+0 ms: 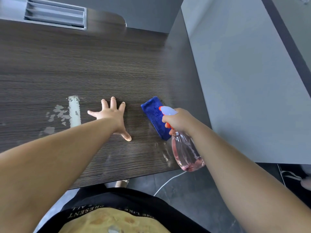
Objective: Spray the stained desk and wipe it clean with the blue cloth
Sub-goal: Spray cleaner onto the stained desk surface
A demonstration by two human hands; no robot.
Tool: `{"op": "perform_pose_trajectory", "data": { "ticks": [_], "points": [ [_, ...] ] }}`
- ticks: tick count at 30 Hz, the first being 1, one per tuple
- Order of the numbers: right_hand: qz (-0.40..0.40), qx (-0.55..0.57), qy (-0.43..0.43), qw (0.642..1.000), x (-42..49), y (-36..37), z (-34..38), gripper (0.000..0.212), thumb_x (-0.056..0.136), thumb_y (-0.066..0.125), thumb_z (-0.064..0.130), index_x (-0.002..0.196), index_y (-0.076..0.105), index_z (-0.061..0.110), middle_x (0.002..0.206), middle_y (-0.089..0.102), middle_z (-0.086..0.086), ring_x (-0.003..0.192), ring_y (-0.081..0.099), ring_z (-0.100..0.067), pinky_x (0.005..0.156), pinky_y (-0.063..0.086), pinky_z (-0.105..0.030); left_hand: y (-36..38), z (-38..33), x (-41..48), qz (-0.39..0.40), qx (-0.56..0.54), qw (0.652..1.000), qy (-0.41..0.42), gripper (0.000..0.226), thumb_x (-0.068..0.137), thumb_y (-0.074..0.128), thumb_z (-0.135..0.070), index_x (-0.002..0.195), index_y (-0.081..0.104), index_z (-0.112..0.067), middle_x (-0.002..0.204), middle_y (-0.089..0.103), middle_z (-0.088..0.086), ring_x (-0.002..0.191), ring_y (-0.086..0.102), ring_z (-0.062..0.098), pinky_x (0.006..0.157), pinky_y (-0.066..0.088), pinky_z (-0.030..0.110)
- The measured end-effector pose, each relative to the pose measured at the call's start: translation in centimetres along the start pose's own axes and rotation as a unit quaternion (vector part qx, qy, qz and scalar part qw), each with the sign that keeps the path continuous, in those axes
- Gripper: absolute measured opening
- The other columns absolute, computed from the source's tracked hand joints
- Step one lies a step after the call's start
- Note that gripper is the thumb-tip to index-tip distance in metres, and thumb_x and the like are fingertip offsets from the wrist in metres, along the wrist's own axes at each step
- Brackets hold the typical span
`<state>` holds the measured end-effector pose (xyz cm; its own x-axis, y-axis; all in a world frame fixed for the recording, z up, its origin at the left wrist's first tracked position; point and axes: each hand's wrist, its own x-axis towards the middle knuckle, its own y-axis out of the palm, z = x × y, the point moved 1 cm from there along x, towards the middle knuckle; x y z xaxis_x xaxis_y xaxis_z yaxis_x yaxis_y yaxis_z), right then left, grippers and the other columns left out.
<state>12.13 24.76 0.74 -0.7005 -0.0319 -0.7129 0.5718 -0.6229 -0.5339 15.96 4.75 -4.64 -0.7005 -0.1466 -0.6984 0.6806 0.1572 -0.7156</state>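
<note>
Dark wood-grain table (84, 64), grey partition (244, 81) along its 3 o'clock side. Pale stain (74, 111) sits at 9 o'clock from my left hand (112, 116), whose fingers (113, 102) are spread wide and flat on the wood, holding nothing. Right hand (176, 120) grips the bottle (185, 152), fingers curled round its neck, nozzle (161, 108) facing roughly 10 o'clock. Cloth (153, 111) lies on the table beneath it. Judgement: carry the nozzle over the stain and lift the left hand clear before squeezing. Short bursts.

R hand (176, 121) w/ spray bottle (186, 153); L hand (112, 117) flat on desk (84, 64).
</note>
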Motion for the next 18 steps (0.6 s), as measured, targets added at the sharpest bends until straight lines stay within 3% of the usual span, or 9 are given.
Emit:
{"op": "perform_pose_trajectory", "data": {
  "ticks": [6,11,18],
  "points": [
    [0.013,-0.02,-0.001,1.0,1.3,-0.1,1.6,0.045,0.081,0.052,0.025,0.125,0.055,0.02,0.078,0.06,-0.002,0.049,0.059,-0.017,0.061,0.049,-0.025,0.1,0.1,0.0,-0.001,-0.002,1.0,-0.001,0.145,0.041,0.08,-0.07,0.149,-0.009,-0.031,0.156,-0.017,0.004,0.143,-0.011,0.035,0.1,0.021,0.074],
    [-0.018,-0.02,0.01,1.0,1.7,-1.4,0.7,0.038,0.077,0.051,0.02,0.114,0.059,0.011,0.077,0.062,-0.002,0.051,0.061,-0.019,0.059,0.048,-0.025,0.1,0.1,0.0,0.001,-0.003,1.0,-0.003,0.145,0.041,0.08,-0.07,0.149,-0.009,-0.031,0.156,-0.018,0.004,0.143,-0.012,0.035,0.101,0.02,0.073],
    [0.011,-0.04,0.022,0.999,0.6,-1.8,-1.8,0.038,0.074,0.05,0.023,0.111,0.061,0.023,0.076,0.062,-0.001,0.046,0.058,-0.017,0.055,0.045,-0.024,0.1,0.1,0.1,-0.003,-0.004,1.0,-0.003,0.144,0.041,0.081,-0.069,0.149,-0.008,-0.03,0.156,-0.016,0.003,0.143,-0.01,0.035,0.101,0.02,0.073]
  ]
}}
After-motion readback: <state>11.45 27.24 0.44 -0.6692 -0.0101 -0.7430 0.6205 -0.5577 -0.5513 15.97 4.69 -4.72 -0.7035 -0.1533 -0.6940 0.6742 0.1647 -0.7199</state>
